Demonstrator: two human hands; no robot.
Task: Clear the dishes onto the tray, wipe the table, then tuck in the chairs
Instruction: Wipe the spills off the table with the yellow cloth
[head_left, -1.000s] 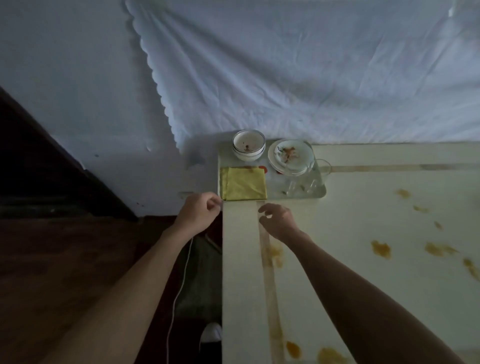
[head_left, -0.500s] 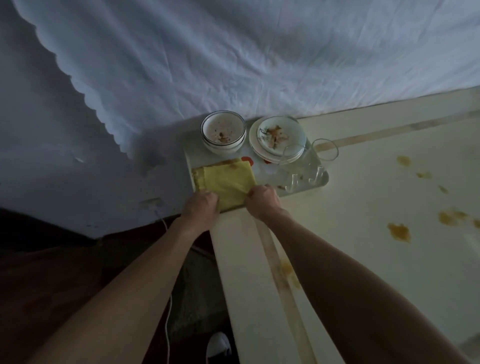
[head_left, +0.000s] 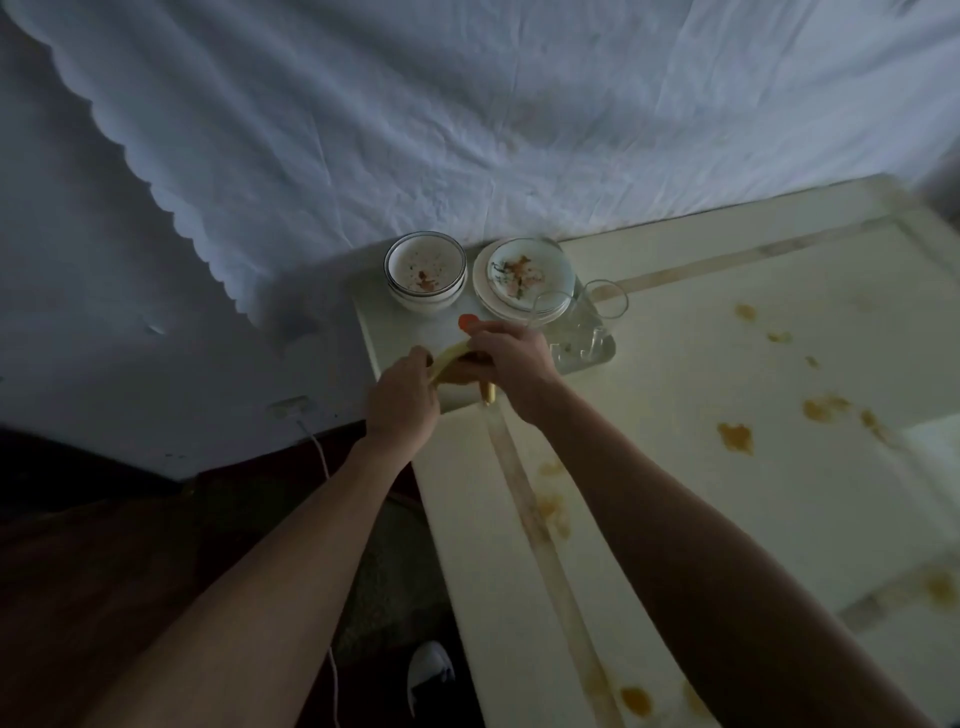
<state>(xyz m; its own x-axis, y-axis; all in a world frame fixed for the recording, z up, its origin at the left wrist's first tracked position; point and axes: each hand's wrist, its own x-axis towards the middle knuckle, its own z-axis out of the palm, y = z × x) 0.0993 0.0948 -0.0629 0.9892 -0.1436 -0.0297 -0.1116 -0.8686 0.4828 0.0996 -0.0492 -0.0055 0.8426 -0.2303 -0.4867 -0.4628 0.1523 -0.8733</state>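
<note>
A pale tray (head_left: 374, 332) sits at the table's far left corner. It holds stacked dirty bowls (head_left: 425, 270), stacked dirty plates (head_left: 522, 278) and two clear glasses (head_left: 582, 322). A yellow cloth (head_left: 457, 361) is lifted off the tray's near end, bunched between both hands. My left hand (head_left: 402, 397) pinches its left side and my right hand (head_left: 511, 358) grips its right side. A small orange-red spot (head_left: 467, 321) shows on the tray behind the cloth. The cream table (head_left: 727, 493) carries several orange-brown stains (head_left: 735, 436).
A white scalloped sheet (head_left: 467, 114) hangs on the wall behind the table. A white cable (head_left: 319, 457) runs down the wall to the dark floor (head_left: 104, 571) on the left. My white shoe (head_left: 431, 670) stands by the table's left edge.
Both hands went from the table edge to the yellow cloth, gripped it, and have now raised and bunched it off the tray. The view shifted closer and leftward.
</note>
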